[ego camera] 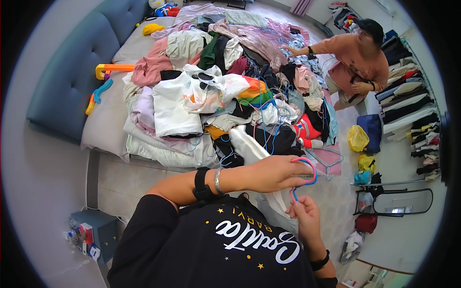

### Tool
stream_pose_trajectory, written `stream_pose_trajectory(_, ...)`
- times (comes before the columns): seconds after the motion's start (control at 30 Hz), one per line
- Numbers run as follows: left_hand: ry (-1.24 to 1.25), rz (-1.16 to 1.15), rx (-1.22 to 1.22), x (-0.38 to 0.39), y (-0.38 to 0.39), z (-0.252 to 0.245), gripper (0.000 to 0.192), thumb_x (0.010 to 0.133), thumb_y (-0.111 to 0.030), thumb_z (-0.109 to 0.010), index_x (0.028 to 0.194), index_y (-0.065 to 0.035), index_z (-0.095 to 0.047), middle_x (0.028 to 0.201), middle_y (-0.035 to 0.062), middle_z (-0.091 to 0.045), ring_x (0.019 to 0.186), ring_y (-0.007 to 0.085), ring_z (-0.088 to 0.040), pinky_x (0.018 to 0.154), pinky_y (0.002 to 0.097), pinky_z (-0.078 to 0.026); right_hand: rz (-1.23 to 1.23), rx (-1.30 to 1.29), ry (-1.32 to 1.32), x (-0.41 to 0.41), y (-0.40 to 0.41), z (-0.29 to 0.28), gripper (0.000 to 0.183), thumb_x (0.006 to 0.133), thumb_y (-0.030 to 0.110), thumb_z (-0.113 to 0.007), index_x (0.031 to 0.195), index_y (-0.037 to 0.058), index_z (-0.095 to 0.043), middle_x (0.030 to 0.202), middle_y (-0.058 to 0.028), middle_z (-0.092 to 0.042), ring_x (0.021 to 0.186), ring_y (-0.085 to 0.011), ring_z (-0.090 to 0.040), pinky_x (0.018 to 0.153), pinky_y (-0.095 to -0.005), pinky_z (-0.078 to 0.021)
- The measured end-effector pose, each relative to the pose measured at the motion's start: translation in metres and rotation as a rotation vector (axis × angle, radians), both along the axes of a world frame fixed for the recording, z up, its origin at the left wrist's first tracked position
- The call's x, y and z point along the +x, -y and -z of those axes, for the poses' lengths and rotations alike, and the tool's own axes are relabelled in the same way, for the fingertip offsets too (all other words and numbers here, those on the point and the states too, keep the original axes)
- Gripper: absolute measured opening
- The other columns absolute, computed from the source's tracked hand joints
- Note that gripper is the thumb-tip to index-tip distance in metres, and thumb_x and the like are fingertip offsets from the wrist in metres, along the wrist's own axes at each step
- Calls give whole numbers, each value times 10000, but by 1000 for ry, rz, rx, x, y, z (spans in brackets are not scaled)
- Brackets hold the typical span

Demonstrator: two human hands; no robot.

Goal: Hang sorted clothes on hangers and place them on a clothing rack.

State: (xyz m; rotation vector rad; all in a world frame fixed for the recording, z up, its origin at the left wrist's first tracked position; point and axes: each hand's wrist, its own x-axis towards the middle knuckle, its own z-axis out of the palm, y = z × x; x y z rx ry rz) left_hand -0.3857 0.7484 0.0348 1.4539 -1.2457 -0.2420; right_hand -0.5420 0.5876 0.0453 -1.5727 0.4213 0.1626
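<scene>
My left hand reaches across in front of me, its fingers around the curved hooks of a pink and a blue clothes hanger. Just below it, my right hand pinches the necks of the same hangers between thumb and fingers. The rest of the hangers is hidden or cannot be made out. A white cloth runs from the bed's edge under my left forearm and shows again beside my right hand. More blue and pink hangers lie on the heaped clothes before me.
The bed has a blue padded headboard. Beyond the heap, a person reaches one hand onto it. Clothes hang on a rack at right, with bags beside it. A bedside cabinet stands at lower left.
</scene>
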Motion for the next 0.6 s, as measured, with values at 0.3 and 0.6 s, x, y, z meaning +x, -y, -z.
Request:
stream_pose_trajectory(0.3, -214, 575, 464, -15, 6, -12, 508, 920, -203, -471, 1378, -80, -286, 1022, 136, -594, 777, 186, -614, 731, 295, -468, -52, 113, 130, -15, -24, 49, 283, 895, 81, -485, 1160, -21, -482, 907, -41, -543, 738, -84, -505, 671, -221, -424)
stream_pose_trajectory(0.6, -420, 514, 383, -47, 36, -19, 406, 955, -176, -363, 1320, 2, -351, 1012, 111, -602, 959, 174, -566, 874, 293, -407, -41, -420, 339, -52, 17, 75, 358, 783, 160, -631, 1094, 37, -506, 993, -115, -571, 885, -277, -569, 799, -331, -442)
